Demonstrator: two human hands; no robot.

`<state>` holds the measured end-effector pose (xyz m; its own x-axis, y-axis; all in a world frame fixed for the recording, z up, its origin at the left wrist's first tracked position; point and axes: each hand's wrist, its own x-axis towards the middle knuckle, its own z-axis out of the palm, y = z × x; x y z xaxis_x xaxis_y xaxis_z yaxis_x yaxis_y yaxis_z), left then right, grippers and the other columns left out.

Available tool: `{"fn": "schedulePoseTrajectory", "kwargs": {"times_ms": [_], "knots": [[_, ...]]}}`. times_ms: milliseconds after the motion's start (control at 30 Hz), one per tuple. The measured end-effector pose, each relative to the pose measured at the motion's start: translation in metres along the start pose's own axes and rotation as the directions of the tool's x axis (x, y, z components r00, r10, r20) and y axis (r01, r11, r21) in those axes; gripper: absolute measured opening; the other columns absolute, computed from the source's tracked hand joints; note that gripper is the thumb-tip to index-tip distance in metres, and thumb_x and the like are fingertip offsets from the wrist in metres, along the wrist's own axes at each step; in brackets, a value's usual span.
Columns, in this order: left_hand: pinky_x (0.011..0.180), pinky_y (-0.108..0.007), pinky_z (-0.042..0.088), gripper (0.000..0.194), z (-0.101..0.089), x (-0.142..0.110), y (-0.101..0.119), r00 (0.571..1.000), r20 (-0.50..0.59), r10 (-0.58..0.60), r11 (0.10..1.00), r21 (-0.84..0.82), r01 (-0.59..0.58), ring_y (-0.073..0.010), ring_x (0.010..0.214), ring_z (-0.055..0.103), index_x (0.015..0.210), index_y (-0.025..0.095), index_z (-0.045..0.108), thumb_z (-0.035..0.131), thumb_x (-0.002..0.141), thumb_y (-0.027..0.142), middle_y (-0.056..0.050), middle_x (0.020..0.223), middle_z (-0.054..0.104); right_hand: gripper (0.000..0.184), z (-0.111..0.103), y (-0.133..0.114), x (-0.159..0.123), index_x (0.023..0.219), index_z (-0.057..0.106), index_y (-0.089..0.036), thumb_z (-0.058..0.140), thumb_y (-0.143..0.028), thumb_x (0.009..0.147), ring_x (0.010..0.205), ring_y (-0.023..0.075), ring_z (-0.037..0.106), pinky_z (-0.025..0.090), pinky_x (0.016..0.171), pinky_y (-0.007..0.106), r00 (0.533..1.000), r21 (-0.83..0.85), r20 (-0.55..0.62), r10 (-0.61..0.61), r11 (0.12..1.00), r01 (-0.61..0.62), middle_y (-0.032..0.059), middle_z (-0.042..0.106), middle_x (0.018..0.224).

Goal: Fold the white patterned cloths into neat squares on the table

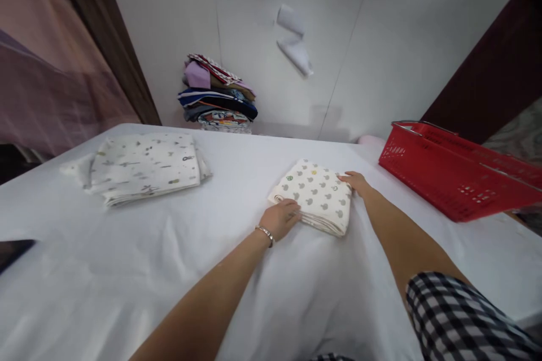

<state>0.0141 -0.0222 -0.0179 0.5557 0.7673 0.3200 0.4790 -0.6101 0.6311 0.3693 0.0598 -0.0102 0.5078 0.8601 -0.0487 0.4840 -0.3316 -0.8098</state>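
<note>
A folded white cloth with grey mushroom-like prints and a few green and yellow ones lies on the white-covered table. My left hand grips its near left edge, where the layers show, and a bracelet circles that wrist. At the far right corner, my right hand holds the cloth's side with its fingertips on the top layer. The fingers under the edges are partly hidden. Farther left rests a larger folded white cloth with small grey and green prints, apart from both hands.
A red plastic basket with metal handles stands on the right. Folded clothes are piled in a stack by the wall at the back. A dark flat object lies at the left edge. Pink drapery hangs at far left.
</note>
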Motion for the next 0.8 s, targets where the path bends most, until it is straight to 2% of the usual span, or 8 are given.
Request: {"fn": "schedulePoseTrajectory", "kwargs": {"times_ms": [167,267,333,400,500,567,667,800], "knots": [[0.086,-0.025,0.045,0.023,-0.007,0.001,-0.010,0.993,-0.084,-0.082,0.991,-0.113,0.072,-0.0132,0.096,0.059,0.095,0.028,0.066,0.044,0.086,0.030,0.003,0.103,0.066,0.078,-0.006,-0.001,-0.016,0.129,0.045,-0.015,0.071,-0.047,0.063,0.095,0.0250,0.061,0.052,0.071,0.031,0.993,0.116,0.054,0.105,0.987,-0.111,0.0162,0.059,0.117],[0.087,-0.025,0.045,0.021,-0.010,0.003,-0.015,0.976,-0.157,-0.148,0.981,-0.145,0.126,-0.0134,0.094,0.059,0.093,0.025,0.066,0.048,0.084,0.029,0.002,0.110,0.063,0.087,-0.008,-0.004,-0.033,0.139,0.029,-0.019,0.068,-0.048,0.067,0.100,0.0247,0.059,0.054,0.067,0.030,0.987,0.173,0.056,0.154,0.972,-0.161,0.0158,0.050,0.129],[0.084,-0.026,0.046,0.021,-0.012,0.004,-0.019,0.938,-0.237,-0.252,0.963,-0.155,0.220,-0.0128,0.087,0.060,0.096,0.024,0.065,0.049,0.083,0.030,0.000,0.118,0.058,0.089,-0.009,-0.004,-0.048,0.142,0.023,-0.021,0.066,-0.048,0.069,0.104,0.0245,0.057,0.055,0.067,0.029,0.985,0.192,0.043,0.164,0.967,-0.169,0.0149,0.045,0.134],[0.080,-0.027,0.047,0.026,-0.015,0.005,-0.025,0.881,-0.285,-0.377,0.925,-0.164,0.343,-0.0125,0.079,0.059,0.104,0.023,0.062,0.049,0.083,0.031,-0.002,0.120,0.056,0.086,-0.008,-0.001,-0.064,0.142,0.024,-0.023,0.065,-0.049,0.070,0.110,0.0246,0.054,0.055,0.070,0.028,0.989,0.171,0.007,0.148,0.974,-0.147,0.0132,0.041,0.137],[0.080,-0.029,0.047,0.035,-0.019,0.006,-0.031,0.831,-0.258,-0.494,0.870,-0.155,0.469,-0.0145,0.081,0.058,0.116,0.022,0.055,0.047,0.083,0.030,-0.004,0.113,0.060,0.080,-0.008,0.004,-0.095,0.139,0.030,-0.025,0.065,-0.048,0.071,0.120,0.0245,0.046,0.054,0.075,0.026,0.995,0.111,-0.071,0.074,0.992,-0.066,0.0099,0.034,0.142],[0.086,-0.030,0.044,0.037,-0.021,0.006,-0.032,0.836,-0.240,-0.494,0.869,-0.103,0.484,-0.0172,0.094,0.056,0.120,0.021,0.053,0.044,0.085,0.028,-0.005,0.114,0.059,0.079,-0.007,0.006,-0.117,0.139,0.029,-0.027,0.065,-0.046,0.072,0.117,0.0236,0.048,0.054,0.074,0.025,0.996,0.153,-0.064,0.058,0.987,-0.048,0.0090,0.034,0.143],[0.092,-0.033,0.039,0.039,-0.022,0.008,-0.029,0.863,-0.248,-0.440,0.885,0.044,0.464,-0.0215,0.114,0.046,0.122,0.019,0.052,0.039,0.086,0.027,-0.008,0.119,0.057,0.082,-0.008,0.004,-0.147,0.141,0.023,-0.025,0.066,-0.040,0.073,0.103,0.0215,0.059,0.056,0.069,0.027,0.991,0.326,0.061,0.122,0.936,-0.135,0.0113,0.048,0.131],[0.091,-0.038,0.037,0.041,-0.023,0.010,-0.025,0.890,-0.177,-0.421,0.873,0.187,0.450,-0.0244,0.111,0.048,0.123,0.019,0.051,0.037,0.084,0.023,-0.010,0.105,0.063,0.087,-0.011,0.001,-0.161,0.143,0.016,-0.020,0.068,-0.034,0.074,0.084,0.0191,0.065,0.058,0.068,0.031,0.965,0.450,0.191,0.182,0.857,-0.251,0.0122,0.061,0.111]]}}
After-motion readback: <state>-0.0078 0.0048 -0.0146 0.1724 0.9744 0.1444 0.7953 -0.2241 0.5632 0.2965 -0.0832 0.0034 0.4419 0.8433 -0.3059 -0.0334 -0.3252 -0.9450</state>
